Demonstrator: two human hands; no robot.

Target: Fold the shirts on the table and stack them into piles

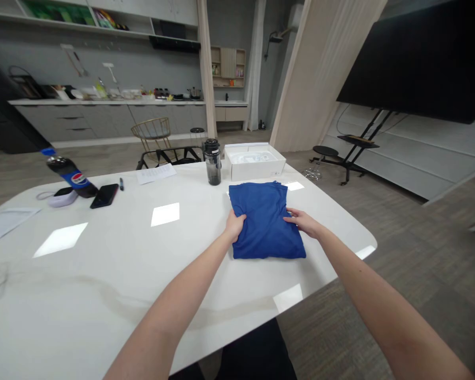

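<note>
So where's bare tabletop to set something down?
Biggest patch: white table between the phone and the left hand, running toward the near edge. Narrower strip: between the right hand and the table's right edge. Crowded: around the Pepsi bottle and phone; behind the blue cloth, tumbler and white box.

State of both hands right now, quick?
Left hand: holding the left edge of the folded blue cloth, thumb on top.
Right hand: fingers at the cloth's right edge; whether it's gripping can't be told.
</note>
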